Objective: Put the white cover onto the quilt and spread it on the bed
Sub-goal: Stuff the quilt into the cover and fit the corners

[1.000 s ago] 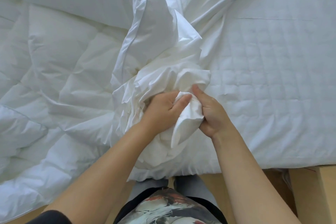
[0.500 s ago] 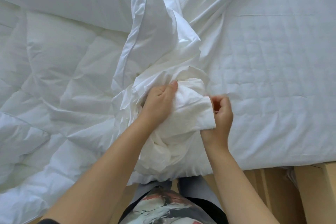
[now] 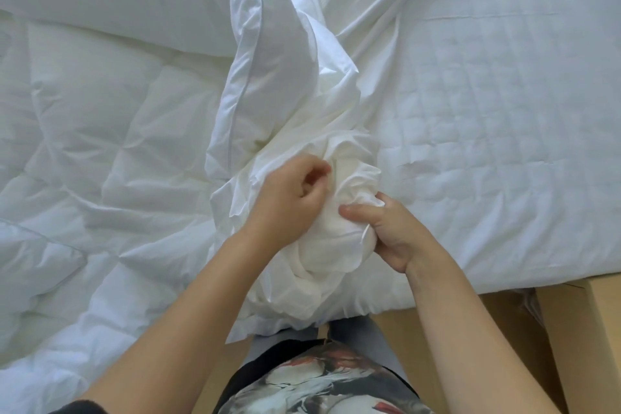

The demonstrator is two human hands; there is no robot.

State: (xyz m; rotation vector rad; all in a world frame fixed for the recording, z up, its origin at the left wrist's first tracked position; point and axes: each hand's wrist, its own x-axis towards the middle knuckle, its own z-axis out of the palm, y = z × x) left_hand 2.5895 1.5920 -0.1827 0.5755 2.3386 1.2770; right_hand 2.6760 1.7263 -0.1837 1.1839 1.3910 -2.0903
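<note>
The bed (image 3: 504, 151) fills most of the view. Its quilted mattress pad lies bare on the right side and reaches the near edge. The quilt (image 3: 100, 151), puffy and stitched into squares, covers the left half of the bed and hangs over the near edge at the lower left.

The white cover (image 3: 285, 70) lies between them. It runs as a crumpled ridge from the top of the view down the middle of the bed, resting partly on the quilt and partly on the pad, and ends in a tight bunch at the near edge just in front of the person. A strip of light wooden floor (image 3: 400, 329) shows below the bed edge, beside grey trouser legs and a patterned shirt (image 3: 319, 380).

Both bare forearms reach in to the bunch. The left hand (image 3: 292, 202) rests on its upper left side with the fingers (image 3: 314, 175) curled inward. I cannot tell whether they pinch a fold of cloth.

The right hand (image 3: 393, 232) grips the right side of the bunch. Its thumb presses on top and its fingers are curled round beneath, with small tufts of cloth poking out between them. The two hands are close together, with only a fold of the cover between them.
</note>
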